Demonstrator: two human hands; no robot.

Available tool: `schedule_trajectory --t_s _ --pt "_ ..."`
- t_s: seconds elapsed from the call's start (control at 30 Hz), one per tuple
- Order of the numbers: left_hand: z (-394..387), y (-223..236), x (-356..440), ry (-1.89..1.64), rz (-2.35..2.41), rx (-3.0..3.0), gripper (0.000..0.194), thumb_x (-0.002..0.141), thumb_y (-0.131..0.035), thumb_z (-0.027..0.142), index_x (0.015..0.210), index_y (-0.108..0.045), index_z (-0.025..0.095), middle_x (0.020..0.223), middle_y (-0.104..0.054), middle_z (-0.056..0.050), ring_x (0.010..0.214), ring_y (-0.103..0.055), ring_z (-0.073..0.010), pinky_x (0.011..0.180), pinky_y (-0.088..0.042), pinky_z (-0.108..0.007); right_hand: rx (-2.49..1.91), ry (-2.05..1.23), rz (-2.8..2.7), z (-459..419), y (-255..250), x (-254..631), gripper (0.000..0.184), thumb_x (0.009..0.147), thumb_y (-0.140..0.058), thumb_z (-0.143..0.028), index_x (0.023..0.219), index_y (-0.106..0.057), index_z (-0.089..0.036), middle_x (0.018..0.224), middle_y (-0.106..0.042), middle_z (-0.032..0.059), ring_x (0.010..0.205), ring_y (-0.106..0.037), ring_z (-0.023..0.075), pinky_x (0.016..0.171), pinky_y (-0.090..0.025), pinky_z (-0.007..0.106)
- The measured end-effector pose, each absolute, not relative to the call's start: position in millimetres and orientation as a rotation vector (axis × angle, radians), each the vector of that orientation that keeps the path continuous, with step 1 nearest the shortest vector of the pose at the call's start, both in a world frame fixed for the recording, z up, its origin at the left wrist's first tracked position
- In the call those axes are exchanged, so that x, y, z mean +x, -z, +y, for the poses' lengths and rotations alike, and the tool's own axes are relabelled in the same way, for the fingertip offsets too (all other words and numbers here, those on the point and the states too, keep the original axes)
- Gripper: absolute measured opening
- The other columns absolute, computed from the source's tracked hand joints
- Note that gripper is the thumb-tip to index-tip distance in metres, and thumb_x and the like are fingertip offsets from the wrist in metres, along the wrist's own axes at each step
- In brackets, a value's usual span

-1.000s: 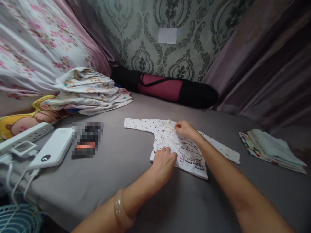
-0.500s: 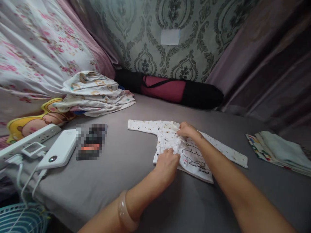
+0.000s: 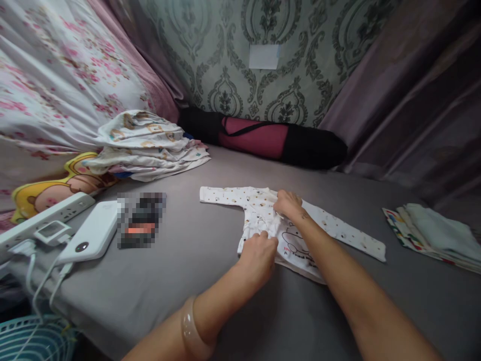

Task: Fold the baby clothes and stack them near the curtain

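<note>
A small white baby shirt (image 3: pixel 259 205) with dotted print and a cartoon drawing lies spread on the grey sheet, both long sleeves stretched out sideways. My left hand (image 3: pixel 259 255) is closed on the lower front of the shirt near its hem, fingers curled into the cloth. Farther up, my right hand (image 3: pixel 288 204) pinches the fabric by the neckline. My right forearm covers part of the drawing and the right side of the shirt. A bangle (image 3: pixel 193 328) circles my left wrist.
Heaped clothes (image 3: pixel 146 145) lie at the back left, beside a yellow cushion (image 3: pixel 41 190). A power strip (image 3: pixel 71 208), a white power bank (image 3: pixel 92 230) and a blurred-out item (image 3: pixel 142 220) are at left. Folded clothes (image 3: pixel 436 228) sit at right. A long black-and-maroon bag (image 3: pixel 255 138) lies along the wall.
My right hand has shifted slightly at the neckline, its forearm now covering more of the drawing. My left hand keeps its hold near the hem.
</note>
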State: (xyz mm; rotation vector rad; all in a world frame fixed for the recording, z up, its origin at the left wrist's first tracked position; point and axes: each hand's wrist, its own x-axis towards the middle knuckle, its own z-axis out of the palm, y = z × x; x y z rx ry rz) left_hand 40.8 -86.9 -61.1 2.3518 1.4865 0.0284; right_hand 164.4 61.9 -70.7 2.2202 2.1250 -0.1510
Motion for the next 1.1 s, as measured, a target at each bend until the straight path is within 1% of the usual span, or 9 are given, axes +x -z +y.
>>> schedule_trajectory --t_s 0.13,0.23,0.33,0.4,0.47,0.63,0.87,1.0,1.1 --pt "-88 62 40 -0.043 1.48 2.357 0.022 0.083 -0.045 0.013 0.1 -0.058 0.016 0.098 -0.059 -0.011 0.092 -0.059 -0.0236 0.072 -0.049 -0.032 2.231 0.531 2.193 72 80 185 0.034 0.069 -0.064 -0.018 0.102 -0.068 -0.015 0.095 -0.07 0.0121 0.085 -0.066 0.024 0.068 -0.046 0.028" --pt "-89 63 40 -0.061 1.474 2.357 0.02 0.086 -0.044 0.015 0.098 -0.059 0.016 0.097 -0.06 -0.012 0.09 -0.06 -0.0228 0.071 -0.049 -0.031 2.287 0.774 2.367 72 85 206 0.042 0.072 -0.067 -0.031 0.11 -0.063 -0.013 0.098 -0.069 0.0096 0.08 -0.064 0.0185 0.067 -0.046 0.025" --pt "-90 63 40 -0.071 1.468 2.373 0.021 0.086 -0.043 0.014 0.097 -0.06 0.015 0.096 -0.061 -0.013 0.089 -0.061 -0.0232 0.071 -0.049 -0.031 2.369 0.494 2.56 57 84 215 0.035 0.083 -0.056 -0.034 0.11 -0.063 -0.013 0.102 -0.067 0.0106 0.088 -0.061 0.0186 0.076 -0.045 0.027" --pt "-91 63 40 -0.078 1.459 2.388 0.022 0.085 -0.043 0.012 0.098 -0.06 0.015 0.096 -0.061 -0.013 0.09 -0.061 -0.0237 0.071 -0.049 -0.032 2.267 0.223 2.697 41 84 212 0.027 0.089 -0.046 -0.027 0.103 -0.065 -0.015 0.1 -0.066 0.0094 0.093 -0.058 0.0191 0.084 -0.042 0.029" --pt "-92 62 41 -0.08 1.46 2.401 0.022 0.085 -0.042 0.012 0.098 -0.061 0.014 0.096 -0.062 -0.013 0.089 -0.061 -0.0243 0.071 -0.049 -0.033 2.067 0.124 2.821 27 86 205 0.027 0.091 -0.042 -0.021 0.1 -0.067 -0.016 0.1 -0.066 0.0082 0.097 -0.056 0.019 0.09 -0.039 0.029" --pt "-92 62 41 -0.059 1.462 2.413 0.022 0.085 -0.043 0.013 0.097 -0.06 0.014 0.095 -0.062 -0.012 0.088 -0.062 -0.0253 0.068 -0.05 -0.033 1.927 0.139 2.813 18 92 196 0.032 0.09 -0.039 -0.013 0.105 -0.067 -0.016 0.111 -0.064 0.0087 0.105 -0.054 0.0188 0.094 -0.036 0.027" --pt "-92 62 42 -0.053 1.461 2.419 0.022 0.085 -0.042 0.014 0.095 -0.061 0.015 0.094 -0.062 -0.012 0.089 -0.062 -0.025 0.071 -0.051 -0.034 2.166 0.298 2.661 54 78 187 0.028 0.09 -0.043 -0.023 0.102 -0.068 -0.021 0.099 -0.07 0.005 0.091 -0.061 0.0179 0.079 -0.04 0.025" --pt "-90 60 43 -0.018 1.466 2.394 0.023 0.084 -0.042 0.014 0.097 -0.061 0.015 0.096 -0.061 -0.012 0.091 -0.061 -0.0255 0.072 -0.051 -0.035 2.327 0.424 2.534 76 85 174 0.023 0.088 -0.05 -0.027 0.103 -0.065 -0.02 0.1 -0.07 0.0047 0.089 -0.062 0.0176 0.072 -0.04 0.024" --pt "-90 62 45 -0.002 1.473 2.378 0.022 0.081 -0.047 0.013 0.099 -0.06 0.015 0.097 -0.061 -0.012 0.094 -0.061 -0.026 0.074 -0.052 -0.035 2.304 0.29 2.544 81 99 167 0.02 0.088 -0.05 -0.023 0.103 -0.063 -0.019 0.1 -0.068 0.0064 0.092 -0.06 0.019 0.076 -0.041 0.026"
